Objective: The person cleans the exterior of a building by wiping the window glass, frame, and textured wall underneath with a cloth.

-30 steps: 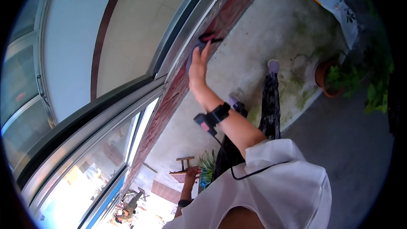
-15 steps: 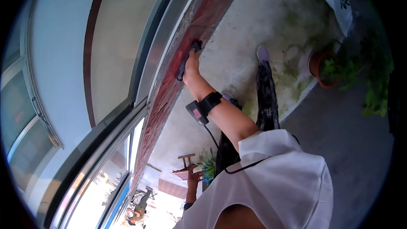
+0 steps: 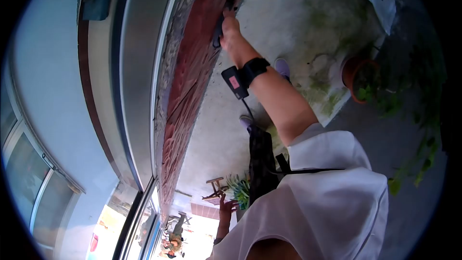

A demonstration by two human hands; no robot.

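My right hand is closed around a dark, narrow, flat-looking object. It lies against the dark red, rough band along the foot of the wall. What kind of object it is cannot be made out. On my right forearm, a black strap carries a small black box with a pink label and a cable. Low in the view, my left hand hangs free with its fingers apart. It appears beside a spiky green plant and a small wooden stool, and nothing shows in it.
A long metal window frame runs above the red band. Right of my feet stands a terracotta pot on the concrete floor, with a white printed bag at top right. Another person is far off at the bottom.
The view has shifted. My right hand, still gripping the dark object, appears higher in the frame and further along the red band. The left hand's fingers are more spread.
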